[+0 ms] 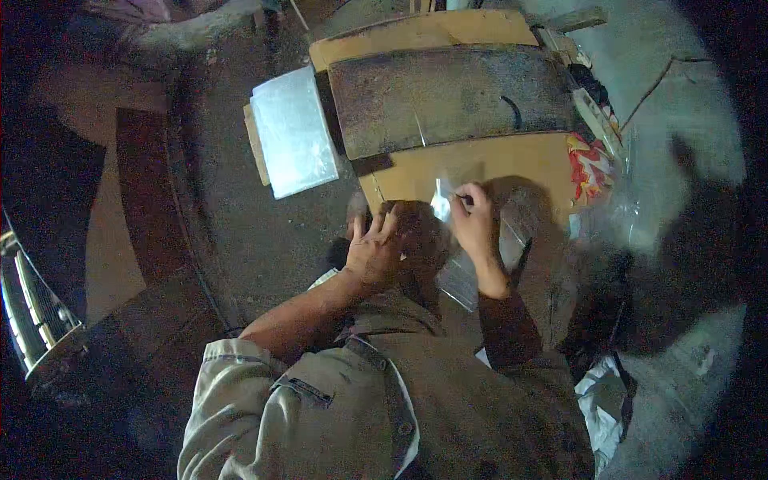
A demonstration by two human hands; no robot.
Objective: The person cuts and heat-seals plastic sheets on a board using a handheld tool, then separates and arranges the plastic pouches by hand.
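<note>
My left hand is open, its fingers spread at the near-left edge of a cardboard sheet. Whether it presses on anything beneath is hard to see. My right hand has thumb and fingers pinched together at a glossy piece of clear plastic, which catches the light over the cardboard. More clear plastic lies below the right wrist, partly hidden by the forearm. Beyond both hands, a dark, stained board rests across the cardboard, with a black curved mark or strip on it.
A stack of shiny clear plastic sheets or bags lies left of the board. A red, white and yellow wrapper sits at the cardboard's right edge, beside wood strips. Crumpled white material is at lower right.
</note>
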